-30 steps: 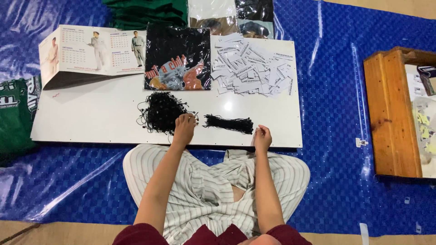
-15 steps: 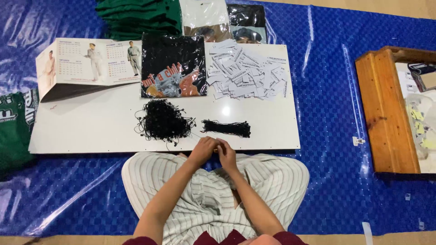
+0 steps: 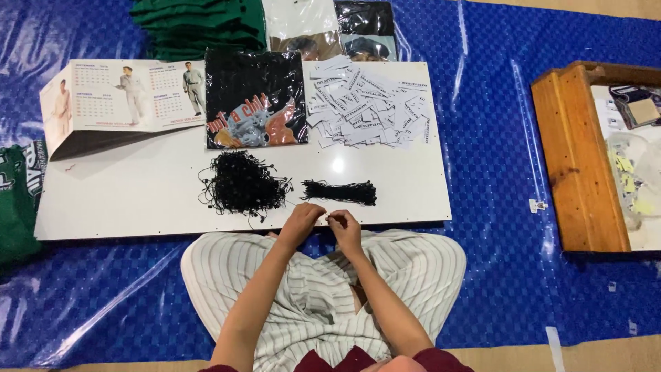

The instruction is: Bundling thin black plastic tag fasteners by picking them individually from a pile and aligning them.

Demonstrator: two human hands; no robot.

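Observation:
My left hand (image 3: 303,222) and my right hand (image 3: 345,229) meet at the front edge of a white board (image 3: 138,203), over my striped trousers. Their fingertips pinch a thin black string between them; it is too small to see well. Just beyond my left hand lies a tangled heap of black strings (image 3: 241,184). A neat bundle of black strings (image 3: 339,192) lies just beyond my right hand. Further back is a spread of white paper tags (image 3: 368,103) beside a bagged black printed T-shirt (image 3: 256,100).
An open calendar (image 3: 124,96) stands at the board's back left. Folded green clothes (image 3: 200,24) and more bagged shirts (image 3: 330,27) lie behind the board. A green garment (image 3: 17,200) sits at the left, a wooden box (image 3: 575,158) at the right, on a blue tarp (image 3: 496,138).
A second ago my left hand was at the tangled heap and my right hand was beside the bundle. Both have drawn back to the board's front edge and come together.

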